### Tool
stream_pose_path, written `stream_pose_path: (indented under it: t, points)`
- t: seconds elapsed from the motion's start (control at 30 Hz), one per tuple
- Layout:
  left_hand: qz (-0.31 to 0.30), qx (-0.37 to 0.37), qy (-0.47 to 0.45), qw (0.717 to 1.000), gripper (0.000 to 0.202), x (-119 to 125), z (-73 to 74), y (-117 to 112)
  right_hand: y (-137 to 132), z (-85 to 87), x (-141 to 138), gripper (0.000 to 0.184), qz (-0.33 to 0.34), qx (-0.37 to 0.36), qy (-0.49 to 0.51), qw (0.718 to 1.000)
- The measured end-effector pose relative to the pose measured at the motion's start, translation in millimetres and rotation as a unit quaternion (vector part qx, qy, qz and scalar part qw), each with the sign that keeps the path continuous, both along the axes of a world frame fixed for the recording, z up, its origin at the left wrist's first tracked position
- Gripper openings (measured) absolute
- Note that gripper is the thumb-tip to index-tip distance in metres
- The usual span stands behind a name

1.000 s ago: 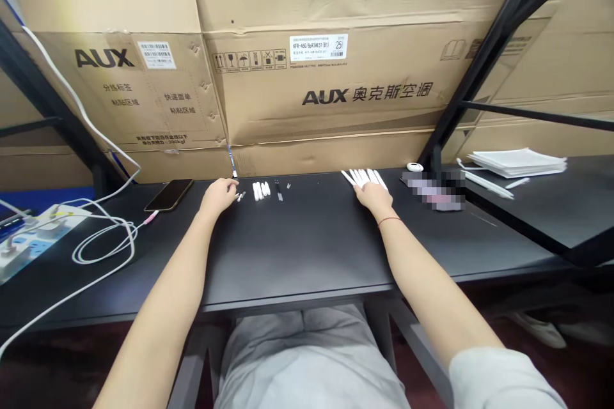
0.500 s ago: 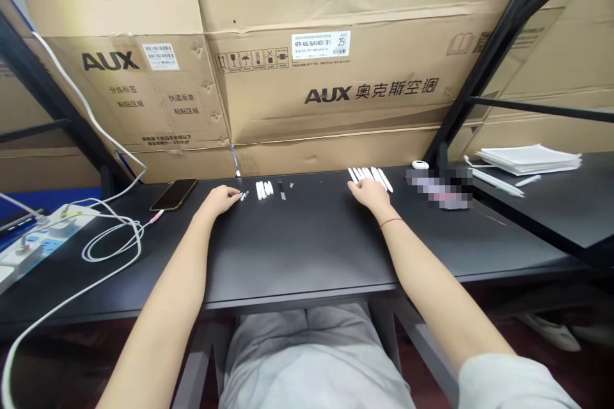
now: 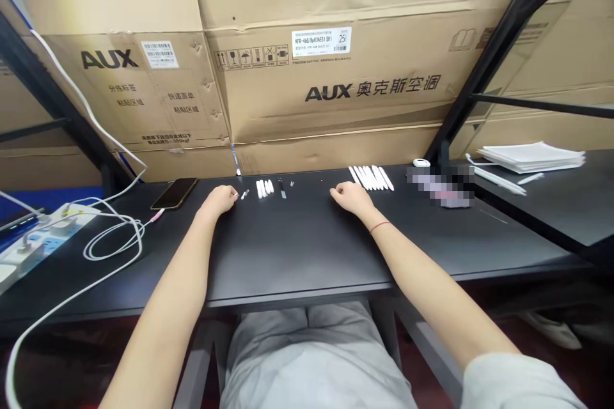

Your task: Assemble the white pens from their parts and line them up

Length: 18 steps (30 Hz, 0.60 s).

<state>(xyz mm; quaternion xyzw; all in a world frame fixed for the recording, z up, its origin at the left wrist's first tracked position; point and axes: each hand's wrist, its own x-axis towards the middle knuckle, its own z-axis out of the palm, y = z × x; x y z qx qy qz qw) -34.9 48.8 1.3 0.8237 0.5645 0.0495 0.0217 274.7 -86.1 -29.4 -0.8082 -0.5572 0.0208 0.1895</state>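
My left hand (image 3: 220,200) rests on the black table at the left, with thumb and fingers pinched on a small white piece (image 3: 236,194) whose kind is too small to tell. Just right of it lie a few tiny white and grey parts (image 3: 245,193). Farther right is a group of short white pieces (image 3: 265,188), then thin dark tweezer-like tools (image 3: 282,189). My right hand (image 3: 354,198) is on the table with its fingers curled together; whatever they may hold is hidden. Beside it stretches a row of white pen-shaped sticks (image 3: 371,178).
A phone (image 3: 174,193) with a white cable lies left, near a power strip (image 3: 48,239). To the right are a white oval case (image 3: 421,163), a blurred-out item (image 3: 444,190) and stacked white sheets (image 3: 532,156). Cardboard (image 3: 330,89) backs the table; black frame bars (image 3: 467,86) flank it.
My right hand has moved left off the row of white sticks, uncovering more of it. My left hand has drawn slightly left, away from the tiny parts, with a small white piece at its fingertips.
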Motion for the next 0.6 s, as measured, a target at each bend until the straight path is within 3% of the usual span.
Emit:
stream_pose_path:
  t: [0.2,0.3,0.47,0.6]
  points:
    - [0.007,0.008,0.003,1.000,0.023,0,-0.1,0,-1,-1.6,-9,0.028,0.011,-0.005,-0.018,1.000]
    - [-0.008,0.036,-0.044,0.998,0.027,5,1.5,-4,-1,-0.6,-14,0.029,0.039,0.016,-0.034,0.999]
    - [-0.145,0.062,-0.208,0.965,0.024,39,1.8,-27,0,-1.2,-34,0.024,0.160,0.115,-0.054,0.979]
    - [-0.247,0.034,-0.254,0.935,0.022,70,-3.6,-53,-1,-5.4,-55,0.018,0.254,0.201,0.108,0.940]
